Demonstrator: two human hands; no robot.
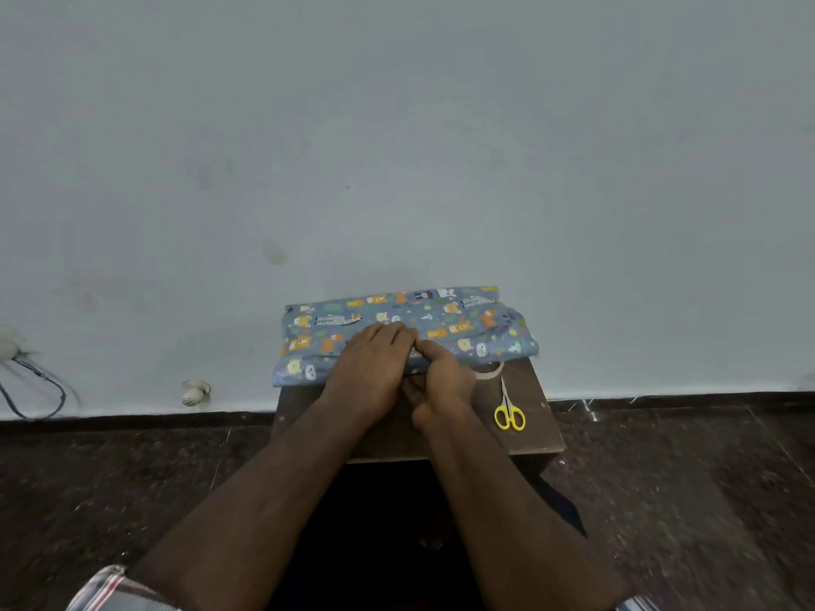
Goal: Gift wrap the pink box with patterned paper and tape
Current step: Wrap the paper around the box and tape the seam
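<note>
Plaid sleeves (pixel 106 588) frame the bottom corners, and 2 bare forearms reach forward from them to a small dark wooden table (pixel 531 416) set against a pale wall (pixel 397 125). On the table's far half lies the patterned paper (pixel 450 324), blue with orange, yellow and white cartoon animals, folded over into a long, low, slightly puffy bundle that overhangs the table's left and right edges; the pink box itself is hidden under it. The left hand (pixel 370 363) lies palm down on the near middle of the bundle, fingers fairly straight and pressing the paper flat. The right hand (pixel 443 377) touches it from the right, fingers curled and pinching the paper's near edge, where a white underside shows. Just right of the hands, a tape roll (pixel 491 372) peeks from beneath the paper, and yellow-handled scissors (pixel 508 410) lie closed beside it. The floor (pixel 132 478) is dark speckled stone.
</note>
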